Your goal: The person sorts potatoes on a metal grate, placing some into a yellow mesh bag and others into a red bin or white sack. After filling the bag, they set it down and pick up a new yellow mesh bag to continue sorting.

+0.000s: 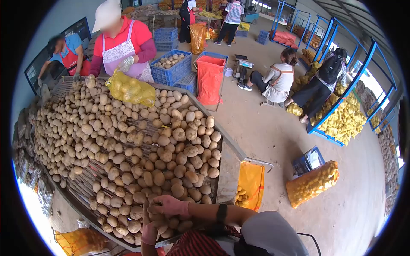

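Observation:
Many loose brown potatoes (147,177) cover a slatted sorting table (87,187) in front of me. Both my hands wear dirty pink gloves and are close together among the potatoes at the near edge. My right hand (171,205) reaches in from the right, its fingers bent over a potato. Just below it, my left hand (149,232) points upward with its fingers curled against the potatoes; what lies in them is hard to make out. Across the table, a co-worker's gloved hand (126,64) is beside a full yellow mesh bag (132,88) lying on the potatoes.
A metal edge (229,179) borders the table on the right, with an orange sack (251,181) hanging beside it. Blue crates (171,72) and a red sack (210,81) stand beyond. A filled mesh sack (312,183) lies on the floor. Other people work around the hall.

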`<state>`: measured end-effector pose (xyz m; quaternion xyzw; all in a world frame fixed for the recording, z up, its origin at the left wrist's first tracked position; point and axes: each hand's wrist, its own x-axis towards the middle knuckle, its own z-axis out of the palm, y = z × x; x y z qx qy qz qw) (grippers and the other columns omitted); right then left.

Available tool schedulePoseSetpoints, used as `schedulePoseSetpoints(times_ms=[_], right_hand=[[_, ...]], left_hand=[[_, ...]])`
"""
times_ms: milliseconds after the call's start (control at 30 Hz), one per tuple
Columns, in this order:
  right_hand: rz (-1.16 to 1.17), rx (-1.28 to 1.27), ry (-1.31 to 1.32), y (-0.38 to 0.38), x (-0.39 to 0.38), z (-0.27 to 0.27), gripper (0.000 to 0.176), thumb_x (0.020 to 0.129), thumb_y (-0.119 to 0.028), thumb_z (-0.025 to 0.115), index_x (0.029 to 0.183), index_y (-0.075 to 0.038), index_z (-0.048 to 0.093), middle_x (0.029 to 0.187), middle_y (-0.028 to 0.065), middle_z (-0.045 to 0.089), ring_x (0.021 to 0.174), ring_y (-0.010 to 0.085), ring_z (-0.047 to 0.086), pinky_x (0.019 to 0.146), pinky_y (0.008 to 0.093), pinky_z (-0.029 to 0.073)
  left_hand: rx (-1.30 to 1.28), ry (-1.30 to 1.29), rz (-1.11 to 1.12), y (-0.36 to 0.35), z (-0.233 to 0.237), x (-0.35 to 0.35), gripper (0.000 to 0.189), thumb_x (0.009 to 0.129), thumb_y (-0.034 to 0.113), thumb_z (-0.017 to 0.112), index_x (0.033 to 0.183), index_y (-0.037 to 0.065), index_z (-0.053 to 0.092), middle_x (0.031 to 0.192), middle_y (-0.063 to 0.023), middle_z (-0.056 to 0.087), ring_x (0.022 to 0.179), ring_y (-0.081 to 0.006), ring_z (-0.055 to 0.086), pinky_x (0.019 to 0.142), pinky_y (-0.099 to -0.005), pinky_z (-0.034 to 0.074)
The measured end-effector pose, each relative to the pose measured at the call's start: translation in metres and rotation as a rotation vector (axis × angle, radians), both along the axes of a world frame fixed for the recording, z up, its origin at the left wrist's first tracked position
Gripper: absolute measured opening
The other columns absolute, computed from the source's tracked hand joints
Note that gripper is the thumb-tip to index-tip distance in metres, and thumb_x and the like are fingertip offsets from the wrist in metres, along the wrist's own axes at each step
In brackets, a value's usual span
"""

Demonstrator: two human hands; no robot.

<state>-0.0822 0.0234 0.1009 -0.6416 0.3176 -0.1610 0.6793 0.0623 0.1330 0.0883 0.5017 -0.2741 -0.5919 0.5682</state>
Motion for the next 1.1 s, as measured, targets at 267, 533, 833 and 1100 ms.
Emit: schedulePoseSetpoints(times_ms=[267,533,833,1100], right_hand=[[0.092,-0.165,0.012,0.000,0.004,-0.050,0.039,0.094,-0.033,0.058,0.102,0.004,0.063,0.086,0.0113,0.067,0.083,0.0142,0.061,0.076,0.0311,0.049],[-0.146,0.117,-0.293,0.018,-0.005,-0.059,0.038,0.093,-0.028,0.061,0.119,0.000,0.060,0.097,0.0074,0.065,0.091,0.0116,0.060,0.081,0.0279,0.049],[-0.116,-0.410,-0.209,0.018,-0.012,-0.012,0.062,0.074,-0.023,0.078,0.128,-0.004,0.052,0.116,0.0167,0.058,0.108,0.0291,0.058,0.094,0.0360,0.046],[-0.074,-0.257,-0.255,0.010,-0.012,-0.025,0.056,0.077,-0.022,0.074,0.127,-0.006,0.053,0.114,0.0165,0.058,0.104,0.0321,0.059,0.091,0.0368,0.048]], left_hand=[[0.086,0.205,-0.143,0.007,-0.002,-0.009,0.103,0.057,-0.005,0.058,0.151,0.004,0.017,0.134,-0.0113,0.047,0.116,-0.0237,0.055,0.094,-0.0310,0.049],[0.041,0.106,0.001,-0.001,0.000,-0.027,0.094,0.064,-0.001,0.060,0.150,0.003,0.021,0.135,-0.0145,0.047,0.122,-0.0234,0.050,0.100,-0.0323,0.045],[-0.045,-0.069,0.076,-0.001,0.011,-0.022,0.084,0.066,-0.005,0.061,0.145,0.005,0.032,0.132,-0.0124,0.049,0.119,-0.0218,0.052,0.098,-0.0318,0.047],[0.032,0.006,0.038,0.000,0.018,-0.025,0.084,0.069,-0.007,0.066,0.144,0.007,0.033,0.132,-0.0117,0.049,0.119,-0.0226,0.052,0.097,-0.0327,0.048]])
